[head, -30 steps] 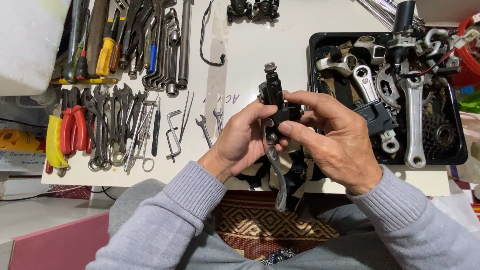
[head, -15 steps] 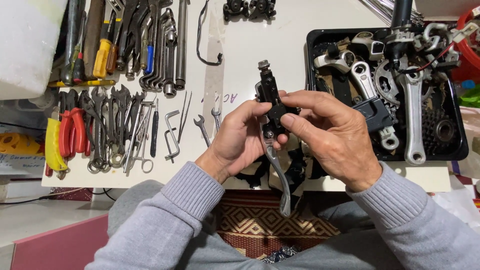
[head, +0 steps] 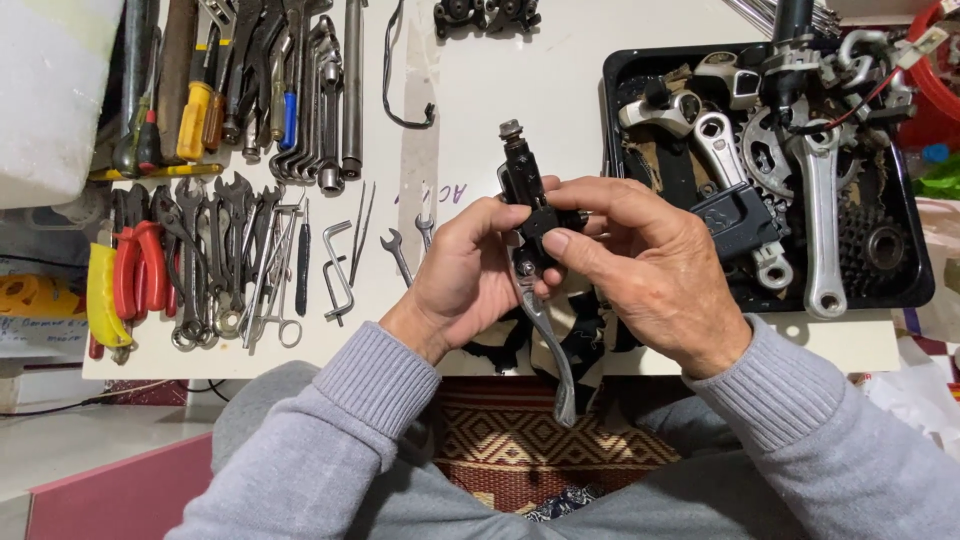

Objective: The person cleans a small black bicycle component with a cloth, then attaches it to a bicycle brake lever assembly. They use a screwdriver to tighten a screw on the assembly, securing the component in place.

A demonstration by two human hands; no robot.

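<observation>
Both my hands hold a black bicycle brake lever assembly (head: pixel 524 190) over the front edge of a white table (head: pixel 480 70). My left hand (head: pixel 465 275) grips its body from the left and below. My right hand (head: pixel 650 270) pinches the black clamp part from the right with thumb and fingers. The silver lever blade (head: pixel 548 350) hangs down toward my lap. A threaded barrel sticks up at the top of the assembly.
Wrenches, pliers, screwdrivers and hex keys (head: pixel 230 200) lie in rows at the left. A black tray (head: pixel 915 290) at the right holds crank arms, sprockets and other bike parts. A small wrench (head: pixel 397 255) and bent hex key (head: pixel 338 270) lie beside my left hand.
The brake lever and both hands have shifted slightly toward me and down; the grip is unchanged.
</observation>
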